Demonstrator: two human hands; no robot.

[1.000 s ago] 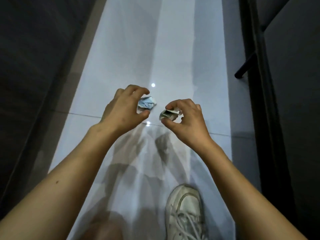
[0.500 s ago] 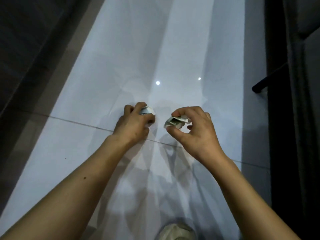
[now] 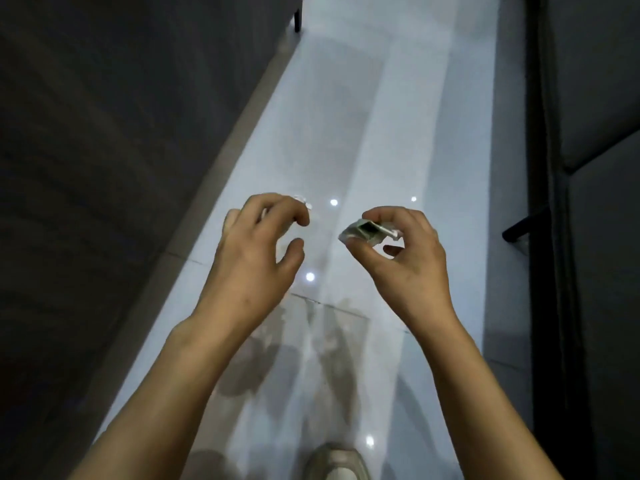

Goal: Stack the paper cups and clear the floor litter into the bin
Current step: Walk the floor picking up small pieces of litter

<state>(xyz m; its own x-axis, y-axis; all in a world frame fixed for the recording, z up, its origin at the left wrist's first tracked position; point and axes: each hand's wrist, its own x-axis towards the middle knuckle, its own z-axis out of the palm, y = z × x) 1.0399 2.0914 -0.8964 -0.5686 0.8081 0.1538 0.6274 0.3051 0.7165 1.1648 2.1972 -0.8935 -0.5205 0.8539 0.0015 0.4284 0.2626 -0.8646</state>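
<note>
Litter is in both hands, held above a pale glossy tiled floor [image 3: 398,98]. The right hand [image 3: 401,251] pinches a crumpled scrap of paper [image 3: 367,232] between thumb and forefinger, so that grip is clamped on it; the scrap is greyish-white with a dark fold showing at its middle, and it sticks out to the left of the fingertips. The left hand [image 3: 256,247] is curled with its thumb set apart from the fingers; only a small white bit [image 3: 303,201] shows just past its fingertips, and most of whatever it carries is hidden behind the hand, so I cannot tell whether that grip is closed on anything. The two hands are near each other at the same height, with a gap of bare floor between them.

Both forearms reach forward from the lower edge of the head view. Small bright spots of reflected light sit on the tiles around the hands. A whitish shoe [image 3: 334,462] shows at the bottom edge, between the arms. Dark furniture [image 3: 104,133] borders the floor on the left, and a dark upholstered piece with a black frame [image 3: 595,168] borders it on the right.
</note>
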